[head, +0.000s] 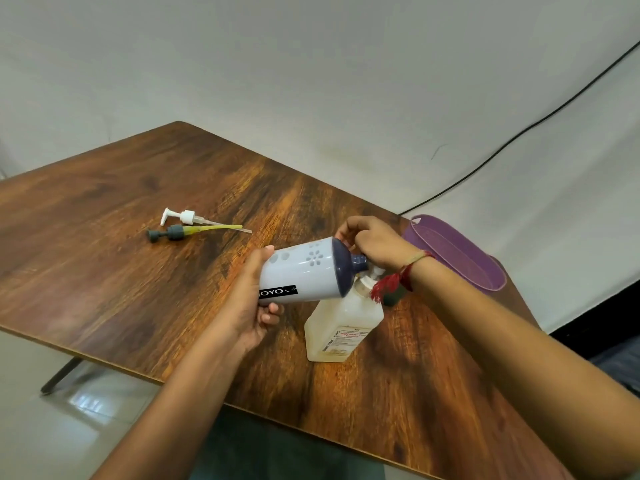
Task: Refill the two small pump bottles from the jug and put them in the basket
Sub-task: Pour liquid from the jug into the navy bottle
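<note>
My left hand [251, 308] grips a small white bottle [298, 273] with a dark blue shoulder, lifted off the table and tipped on its side. Its open neck points right, close against the white pump spout of the translucent jug [341, 329], which stands on the table holding pale liquid. My right hand [375, 242] is curled over the top of the jug's pump. A dark green object [394, 296], partly hidden behind the jug and my wrist, stands beside it. The purple basket [450, 252] sits just right of my right hand.
Two removed pump heads lie at the far left of the wooden table [121, 271]: a white pump [183, 217] and a grey pump [173, 232] with a yellow tube. A black cable [519, 133] runs down the wall behind the basket. The table's edge is close on the right.
</note>
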